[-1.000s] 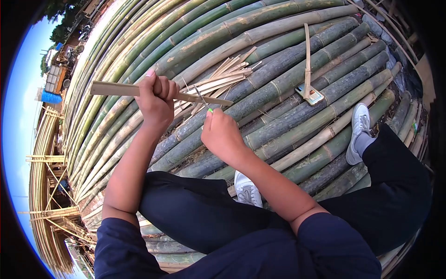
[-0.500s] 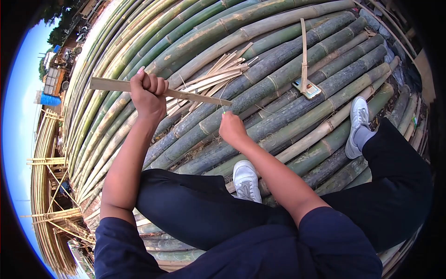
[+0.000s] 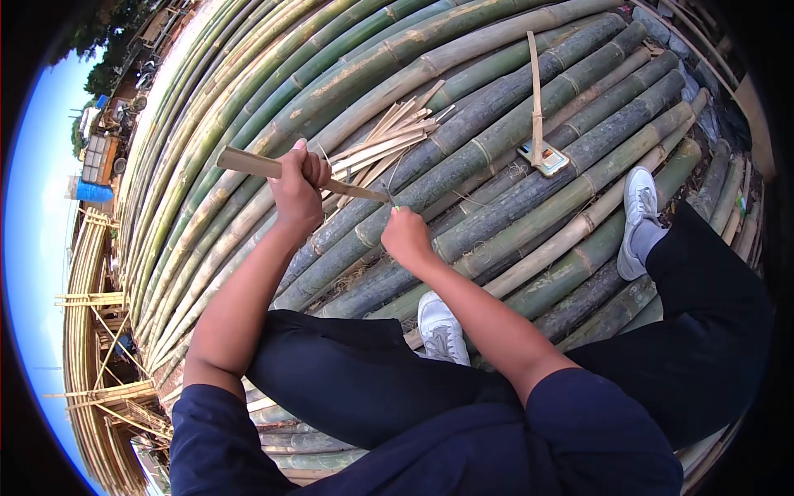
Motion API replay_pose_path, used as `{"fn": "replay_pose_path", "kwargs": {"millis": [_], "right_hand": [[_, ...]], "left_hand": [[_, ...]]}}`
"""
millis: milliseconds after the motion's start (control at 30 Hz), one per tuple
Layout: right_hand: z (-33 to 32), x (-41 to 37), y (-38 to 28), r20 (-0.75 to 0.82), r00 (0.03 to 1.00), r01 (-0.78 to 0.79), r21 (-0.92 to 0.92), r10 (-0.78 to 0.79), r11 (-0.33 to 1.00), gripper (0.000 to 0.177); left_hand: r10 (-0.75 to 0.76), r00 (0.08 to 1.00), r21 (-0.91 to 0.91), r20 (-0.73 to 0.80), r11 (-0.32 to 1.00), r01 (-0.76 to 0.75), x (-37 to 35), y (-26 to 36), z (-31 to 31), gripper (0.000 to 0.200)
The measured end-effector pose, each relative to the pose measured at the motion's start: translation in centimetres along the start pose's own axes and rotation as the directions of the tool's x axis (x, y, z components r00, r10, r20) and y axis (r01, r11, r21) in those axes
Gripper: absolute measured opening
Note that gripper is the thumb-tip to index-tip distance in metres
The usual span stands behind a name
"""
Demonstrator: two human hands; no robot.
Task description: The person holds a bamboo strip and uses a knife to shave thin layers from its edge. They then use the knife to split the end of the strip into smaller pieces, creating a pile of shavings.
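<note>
My left hand (image 3: 298,186) is closed round a flat bamboo strip (image 3: 248,162), whose broad end sticks out to the left. The strip's other end reaches toward my right hand (image 3: 406,233). That hand is a closed fist around something small, of which only a greenish bit shows at the fingertips. A thin, light line or blade edge rises from there beside the strip's tip; it is too fine to make out. Beyond the strip, a bundle of split bamboo pieces (image 3: 385,140) lies on the poles.
Long bamboo poles (image 3: 364,70) lie side by side under me. A phone (image 3: 552,160) rests on them at the right, with a narrow bamboo stick (image 3: 536,99) over its edge. My white shoes (image 3: 442,329) stand on the poles. Bamboo racks (image 3: 87,331) are at the left.
My left hand and the strip have moved right, closer to my right hand, and the strip slants more toward me. My right hand has shifted slightly left and down.
</note>
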State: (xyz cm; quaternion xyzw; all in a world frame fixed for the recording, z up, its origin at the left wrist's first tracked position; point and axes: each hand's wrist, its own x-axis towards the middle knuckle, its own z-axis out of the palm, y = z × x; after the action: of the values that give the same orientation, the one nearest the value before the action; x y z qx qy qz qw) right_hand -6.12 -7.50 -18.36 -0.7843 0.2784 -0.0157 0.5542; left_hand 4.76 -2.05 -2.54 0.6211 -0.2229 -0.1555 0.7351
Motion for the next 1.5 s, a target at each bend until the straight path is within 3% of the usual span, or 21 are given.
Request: {"fn": "replay_pose_path", "kwargs": {"millis": [67,100,233,333,367,433,567,700,800,867,933,1033,1100,1133,1233,1267,1367,1500], "right_hand": [[-1.0,-0.9,-2.6,-0.196,0.98,0.01,0.169,0.024,0.986,0.032],[-2.0,-1.0,-3.9,-0.201,0.979,0.029,0.24,0.021,0.97,0.031],[-6.0,1.4,-3.9,-0.278,0.96,0.059,0.256,0.015,0.965,0.033],[-8.9,2.6,-2.9,-0.279,0.957,-0.003,0.255,0.077,0.967,0.037],[-9.7,2.9,-2.4,-0.28,0.957,-0.002,0.247,0.073,0.969,0.037],[-10.8,3.4,-1.8,-0.24,0.956,-0.085,0.317,0.167,0.945,0.038],[-11.6,3.4,-1.0,-0.209,0.963,-0.092,0.339,0.17,0.936,0.039],[-10.8,3.6,-0.9,-0.156,0.971,-0.128,0.309,0.183,0.942,0.039],[-10.4,2.7,-1.9,-0.05,0.983,-0.153,0.288,0.174,0.945,0.04],[-10.9,1.6,-3.1,0.131,0.963,-0.263,0.275,0.235,0.925,0.042],[-9.7,1.9,-1.9,0.123,0.974,-0.214,0.238,0.189,0.947,0.043],[-9.4,1.8,-1.8,0.114,0.983,-0.169,0.218,0.147,0.961,0.044],[-10.1,1.7,-2.2,0.219,0.94,-0.311,0.236,0.262,0.92,0.036],[-9.9,1.6,-2.1,0.216,0.941,-0.31,0.236,0.261,0.921,0.036],[-7.5,1.8,-0.6,0.125,0.989,0.027,0.394,-0.082,0.919,0.031],[-6.9,1.9,0.1,0.122,0.989,0.029,0.395,-0.084,0.918,0.031],[-6.3,1.0,-0.6,0.343,0.939,-0.151,0.41,0.001,0.899,0.031],[-3.3,1.7,1.5,0.228,0.966,-0.002,0.484,-0.123,0.875,0.03]], "left_hand": [[0.023,0.998,0.015,-0.057,1.0,-0.022,0.3,1.6,1.3,0.047],[0.039,0.996,-0.007,-0.083,0.999,-0.039,0.5,2.8,1.8,0.047],[0.019,0.99,-0.048,-0.139,0.998,-0.026,1.1,5.2,1.9,0.048],[-0.009,0.987,-0.098,-0.16,0.995,-0.007,1.5,5.0,1.6,0.047],[-0.078,0.983,-0.117,-0.166,0.991,0.059,1.5,5.2,1.9,0.047],[-0.162,0.974,-0.16,-0.159,0.978,0.136,1.1,4.9,2.5,0.047],[-0.147,0.98,-0.065,-0.132,0.988,0.14,0.2,2.3,2.9,0.047],[-0.141,0.984,-0.089,-0.104,0.987,0.132,-1.0,-0.3,3.1,0.038],[-0.157,0.987,-0.114,-0.039,0.982,0.151,-1.5,-2.0,2.9,0.038],[-0.17,0.985,-0.11,-0.041,0.98,0.164,-1.9,-3.1,2.9,0.037],[-0.173,0.98,-0.062,-0.103,0.984,0.167,-2.3,-3.7,3.4,0.038],[-0.171,0.984,-0.028,-0.05,0.985,0.17,-2.0,-3.8,3.1,0.042],[-0.17,0.985,-0.013,-0.034,0.985,0.17,-1.7,-3.9,3.0,0.043],[-0.169,0.984,-0.006,-0.056,0.986,0.169,-1.5,-3.9,2.9,0.045],[-0.164,0.982,-0.006,-0.091,0.986,0.164,-1.2,-4.2,2.7,0.046],[-0.163,0.981,-0.008,-0.106,0.987,0.163,-1.1,-4.2,2.6,0.047],[-0.132,0.978,0.047,-0.163,0.989,0.141,-1.2,-4.1,3.0,0.044],[-0.193,0.978,0.066,-0.074,0.978,0.198,-0.8,-3.1,2.5,0.041]]}}
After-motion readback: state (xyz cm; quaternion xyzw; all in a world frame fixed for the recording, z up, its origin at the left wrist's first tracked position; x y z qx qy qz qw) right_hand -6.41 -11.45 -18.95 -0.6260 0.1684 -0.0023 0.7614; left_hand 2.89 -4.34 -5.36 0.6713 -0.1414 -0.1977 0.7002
